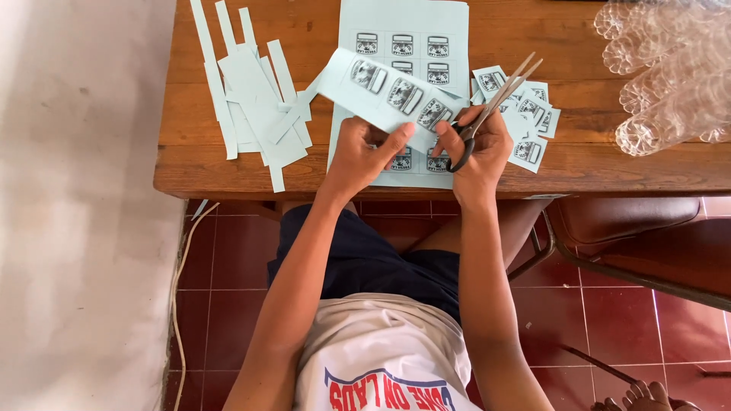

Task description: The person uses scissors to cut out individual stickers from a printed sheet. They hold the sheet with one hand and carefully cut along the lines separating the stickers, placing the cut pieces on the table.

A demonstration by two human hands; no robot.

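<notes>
One label strip [392,93], left hand [364,152] | one scissors [491,103], right hand [478,148]

Bare wooden table [609,171] lies open right of the hands. Paper offcuts [255,106] crowd the left; stacked clear plastic cups [670,76] block the far right corner.

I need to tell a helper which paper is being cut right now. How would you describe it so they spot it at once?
On the brown wooden table, look just above the full pale blue label sheet. The pale blue paper strip with three printed labels is the only piece lifted and tilted, pinched by the left hand, with the metal scissors at its end.
</notes>
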